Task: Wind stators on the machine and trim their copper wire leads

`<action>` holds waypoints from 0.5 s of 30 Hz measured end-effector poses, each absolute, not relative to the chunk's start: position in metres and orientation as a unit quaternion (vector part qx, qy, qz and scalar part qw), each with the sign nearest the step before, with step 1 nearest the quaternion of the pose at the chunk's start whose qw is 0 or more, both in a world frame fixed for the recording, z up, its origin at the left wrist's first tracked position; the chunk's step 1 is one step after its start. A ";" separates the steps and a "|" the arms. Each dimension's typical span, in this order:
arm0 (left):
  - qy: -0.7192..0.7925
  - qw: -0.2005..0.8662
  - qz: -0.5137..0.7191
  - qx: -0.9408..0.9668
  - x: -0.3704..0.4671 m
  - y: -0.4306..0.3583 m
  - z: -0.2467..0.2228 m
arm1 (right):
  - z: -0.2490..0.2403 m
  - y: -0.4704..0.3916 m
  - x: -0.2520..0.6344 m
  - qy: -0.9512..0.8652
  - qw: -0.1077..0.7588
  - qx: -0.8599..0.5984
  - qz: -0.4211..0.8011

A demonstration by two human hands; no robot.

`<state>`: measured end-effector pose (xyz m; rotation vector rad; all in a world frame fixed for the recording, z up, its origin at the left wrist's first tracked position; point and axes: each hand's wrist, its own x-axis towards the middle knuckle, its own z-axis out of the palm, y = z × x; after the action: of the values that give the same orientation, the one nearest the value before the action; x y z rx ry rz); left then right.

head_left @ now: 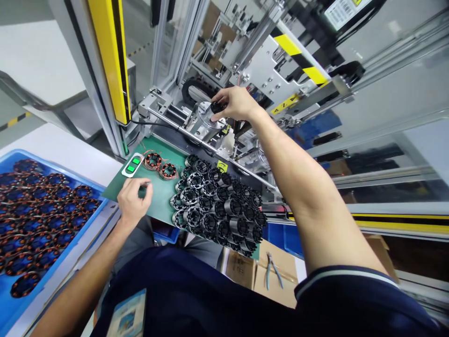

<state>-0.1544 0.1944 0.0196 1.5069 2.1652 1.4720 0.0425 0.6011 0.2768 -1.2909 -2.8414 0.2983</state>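
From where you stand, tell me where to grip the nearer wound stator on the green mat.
Take the wound stator by its outer rim, from above. It lies flat with copper windings up, and the left hand sits open just short of it; its loose wire tails make poor handholds.

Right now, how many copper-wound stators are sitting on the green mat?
2, side by side at the mat's far left: one stator next to the green-button box, the other stator just right of it. None seems hidden.
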 end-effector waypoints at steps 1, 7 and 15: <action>0.714 0.058 0.487 0.499 -0.154 0.194 0.020 | 0.277 0.605 0.041 -0.907 0.000 -0.410 0.097; 0.710 0.037 0.489 0.505 -0.153 0.194 0.019 | 0.277 0.619 0.033 -0.891 -0.041 -0.436 0.123; 0.701 0.010 0.491 0.518 -0.152 0.194 0.018 | 0.280 0.618 0.034 -0.897 -0.048 -0.428 0.100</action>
<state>-0.1519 0.1944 0.0185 1.6151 2.1863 1.5331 0.0337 0.6180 0.2797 -1.3872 -2.9081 0.3251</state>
